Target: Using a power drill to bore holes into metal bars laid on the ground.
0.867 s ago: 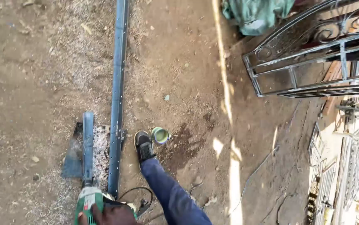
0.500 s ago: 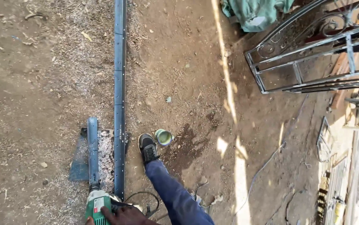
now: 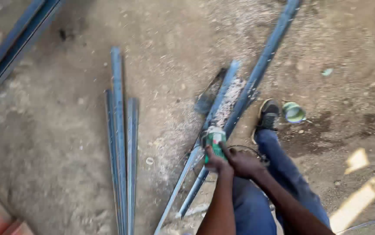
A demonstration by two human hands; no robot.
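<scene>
Hands have come together on the green angle grinder (image 3: 214, 143): half a second ago only one hand showed at the bottom edge with the tool, and now the left hand (image 3: 215, 163) and the right hand (image 3: 244, 164) both clasp its body, fingers wrapped around the casing. The view has swung leftward too, so the gate frames seen earlier are gone and a bundle of blue steel bars (image 3: 121, 143) lying on the dirt ground (image 3: 65, 130) has come into sight, with another blue section (image 3: 13, 43) crossing the upper left corner. The grinder sits low over the shorter blue bar (image 3: 215, 113), just beside the long blue steel tube (image 3: 257, 78), where pale metal filings dust the soil. One shoe (image 3: 266, 116) is planted next to the long tube, with a small green tin (image 3: 293, 112) near its toe as before. Judging by the two-handed grip and the head leaning closer, the tool looks braced over the bar; whether the disc touches the metal cannot be told through the blur.
</scene>
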